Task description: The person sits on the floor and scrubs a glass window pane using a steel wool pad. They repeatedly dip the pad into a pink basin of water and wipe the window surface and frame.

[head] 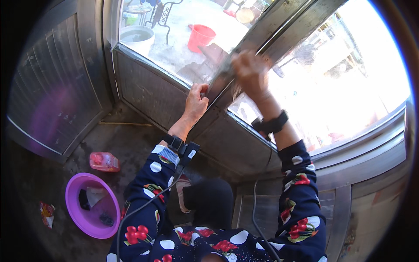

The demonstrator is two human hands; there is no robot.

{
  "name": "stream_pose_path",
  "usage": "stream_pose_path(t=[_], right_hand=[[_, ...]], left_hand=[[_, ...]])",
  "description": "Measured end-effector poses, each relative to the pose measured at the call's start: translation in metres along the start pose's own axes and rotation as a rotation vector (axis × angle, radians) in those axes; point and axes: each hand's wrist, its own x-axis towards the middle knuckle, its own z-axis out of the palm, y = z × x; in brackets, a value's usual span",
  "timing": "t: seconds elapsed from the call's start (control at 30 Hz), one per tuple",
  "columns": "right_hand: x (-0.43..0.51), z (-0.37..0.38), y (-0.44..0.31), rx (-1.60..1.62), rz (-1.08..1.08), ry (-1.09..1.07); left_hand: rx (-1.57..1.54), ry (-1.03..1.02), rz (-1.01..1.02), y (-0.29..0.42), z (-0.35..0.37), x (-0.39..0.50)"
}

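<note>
In the head view, my left hand (196, 102) rests with curled fingers at the edge of a metal door frame (218, 85), beside the lower corner of a glass pane (173, 55). My right hand (250, 70), blurred, is bent into a fist shape against the upright frame, higher up and to the right. Whether it holds something cannot be told; its fingers and palm are hidden. A second glass pane (340, 85) lies right of it. Both wrists wear black straps with cables.
On the floor at lower left stand a purple basin (70, 203) with a scouring pad (106, 218) and a cloth inside, a pink bottle (104, 162) and a crumpled wrapper (47, 214). A thin stick (125, 124) lies near the door. Outside are a red bucket (200, 37) and a white bucket (137, 39).
</note>
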Motion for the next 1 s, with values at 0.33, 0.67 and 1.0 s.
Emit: stream_pose_path(t=[0.33, 0.67, 1.0], right_hand=[[0.013, 0.005, -0.015, -0.008, -0.01, 0.006], [0.069, -0.025, 0.071, -0.275, -0.009, 0.06], [0.015, -0.002, 0.003, -0.126, -0.094, -0.152]], left_hand=[[-0.025, -0.005, -0.124, 0.005, -0.003, -0.001], [-0.098, 0.008, -0.061, 0.008, -0.003, 0.0], [-0.081, 0.002, -0.076, 0.005, -0.002, -0.001]])
